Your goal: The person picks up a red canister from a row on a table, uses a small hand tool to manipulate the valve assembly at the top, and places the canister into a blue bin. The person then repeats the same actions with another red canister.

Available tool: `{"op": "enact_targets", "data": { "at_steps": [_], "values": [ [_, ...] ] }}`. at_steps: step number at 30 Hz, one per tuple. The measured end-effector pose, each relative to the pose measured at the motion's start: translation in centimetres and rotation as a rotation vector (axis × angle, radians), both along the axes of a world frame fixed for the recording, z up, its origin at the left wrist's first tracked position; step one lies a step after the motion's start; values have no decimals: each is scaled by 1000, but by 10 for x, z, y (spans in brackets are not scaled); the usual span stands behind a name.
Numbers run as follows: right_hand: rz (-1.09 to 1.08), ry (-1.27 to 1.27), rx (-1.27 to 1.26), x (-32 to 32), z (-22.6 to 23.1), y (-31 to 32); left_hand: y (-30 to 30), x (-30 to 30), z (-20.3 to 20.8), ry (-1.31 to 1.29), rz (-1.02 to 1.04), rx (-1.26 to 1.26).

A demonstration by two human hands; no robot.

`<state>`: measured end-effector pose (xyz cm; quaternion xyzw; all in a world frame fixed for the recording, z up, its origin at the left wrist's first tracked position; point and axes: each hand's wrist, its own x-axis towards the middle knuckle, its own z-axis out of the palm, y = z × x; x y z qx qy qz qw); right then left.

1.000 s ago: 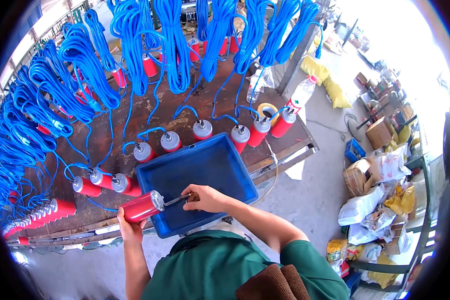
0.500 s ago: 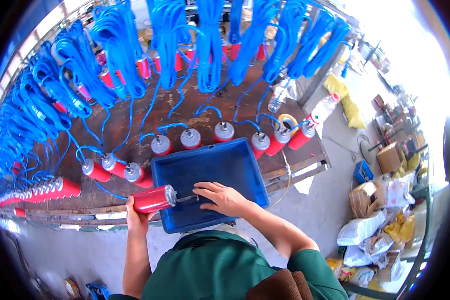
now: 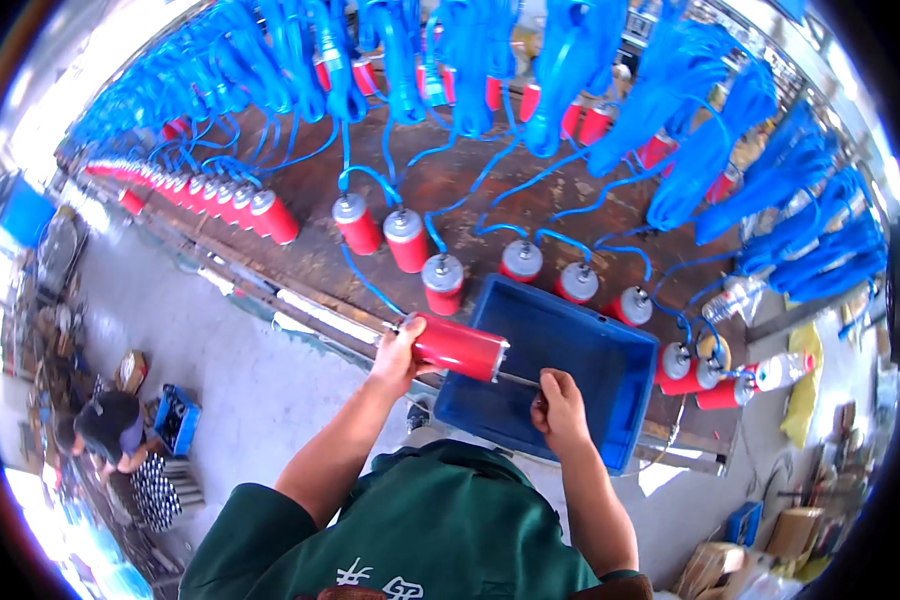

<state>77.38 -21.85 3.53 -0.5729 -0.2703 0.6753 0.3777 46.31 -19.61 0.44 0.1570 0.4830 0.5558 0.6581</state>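
Over the blue plastic tray [image 3: 590,345], my left hand [image 3: 398,357] is wrapped round the back end of a red cylinder [image 3: 458,348], which lies nearly level. From the cylinder's front face a thin metal T-handle wrench [image 3: 518,379] reaches to the right. My right hand [image 3: 560,408] is closed on the handle end of this wrench, with its crossbar hidden by the fingers. Just beyond the tray's left corner stands a red cylinder with a grey cap [image 3: 443,285], and more like it line the tray's far side.
Bundles of blue cable [image 3: 560,70] hang across the back, their ends running to capped cylinders on the brown worktable [image 3: 310,260]. A row of red cylinders [image 3: 240,205] stands at left. A bottle [image 3: 782,371] lies at right. Another person [image 3: 120,440] is at lower left.
My right hand was open with fingers stretched beside the wrench; now it is closed on the handle. The whole view has swung left, and the red cylinder is still in my left hand.
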Motion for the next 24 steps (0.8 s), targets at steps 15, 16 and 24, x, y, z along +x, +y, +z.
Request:
{"op": "enact_targets", "data": {
  "at_steps": [15, 16, 24],
  "values": [
    [293, -342, 185, 20, 13, 12, -1, 8, 7, -2, 50, 23],
    [241, -185, 81, 23, 9, 11, -1, 7, 9, 15, 46, 20],
    [453, -909, 797, 23, 27, -6, 5, 11, 17, 53, 34, -59]
  ]
}}
